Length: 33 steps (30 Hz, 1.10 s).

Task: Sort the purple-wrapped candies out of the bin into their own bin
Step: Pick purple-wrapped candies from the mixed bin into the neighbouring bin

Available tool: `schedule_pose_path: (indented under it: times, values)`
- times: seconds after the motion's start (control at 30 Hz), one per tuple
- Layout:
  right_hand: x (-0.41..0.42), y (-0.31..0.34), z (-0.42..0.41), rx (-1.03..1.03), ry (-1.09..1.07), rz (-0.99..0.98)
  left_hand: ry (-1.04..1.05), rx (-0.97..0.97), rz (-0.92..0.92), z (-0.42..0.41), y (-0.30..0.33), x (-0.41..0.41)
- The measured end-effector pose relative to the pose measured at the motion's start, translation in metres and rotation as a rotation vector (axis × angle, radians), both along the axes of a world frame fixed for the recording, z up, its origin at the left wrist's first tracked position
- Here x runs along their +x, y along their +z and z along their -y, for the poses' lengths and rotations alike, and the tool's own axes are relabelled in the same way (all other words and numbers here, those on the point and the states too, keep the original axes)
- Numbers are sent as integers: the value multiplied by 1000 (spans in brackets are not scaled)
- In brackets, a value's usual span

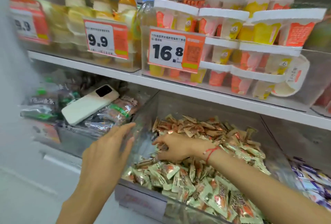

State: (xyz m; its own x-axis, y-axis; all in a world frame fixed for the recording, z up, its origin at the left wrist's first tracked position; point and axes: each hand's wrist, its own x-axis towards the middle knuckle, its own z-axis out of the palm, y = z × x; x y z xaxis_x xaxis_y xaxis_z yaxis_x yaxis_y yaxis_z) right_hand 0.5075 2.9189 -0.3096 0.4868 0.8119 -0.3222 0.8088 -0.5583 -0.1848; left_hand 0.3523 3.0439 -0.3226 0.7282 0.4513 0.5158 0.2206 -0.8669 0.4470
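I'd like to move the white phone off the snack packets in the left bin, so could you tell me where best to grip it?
Grip the white phone across its two long edges near the middle, coming from above and in front. It lies flat but tilted on loose packets, camera end toward the back, so both long edges look exposed, while the shelf above limits a straight-down reach.

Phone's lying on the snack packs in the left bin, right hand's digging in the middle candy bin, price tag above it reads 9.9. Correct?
Not quite: in the head view the tag above that candy bin reads 16.8. The phone and right hand are as you said.
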Motion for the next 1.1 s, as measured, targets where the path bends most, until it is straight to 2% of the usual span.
schedule_pose_path:
  times: [0.03,0.1,0.17,0.23,0.37,0.47,0.6,0.7,0.8,0.9,1.0,1.1]
  values:
    - [-2,0,-6,-113,5,-65,-5,12,1,-1,-1,1]
    - [-9,9,-12,-182,22,-214,-12,32,0,-1,-2,3]
    - [-16,22,-7,-166,-16,-346,-16,59,2,-2,-4,4]
    - [-19,22,-6,-58,36,-388,-4,89,-5,-4,-5,4]
    - [-23,2,11,61,200,-167,-19,81,-9,-5,-5,3]
    - [-22,3,48,71,283,-50,-24,100,3,-5,-5,2]
    - [-28,13,98,-61,282,-69,-17,53,-3,-4,-10,3]
    - [-30,27,112,-80,214,-204,-11,50,11,0,-11,5]
    - [-32,38,93,120,110,-241,3,56,13,2,-12,5]
    - [-17,22,51,288,104,-97,2,67,17,2,-13,5]
    - [7,-16,6,233,92,56,-10,71,30,-1,-13,5]
    - [27,-46,-22,3,116,89,-23,68,50,-2,-14,5]
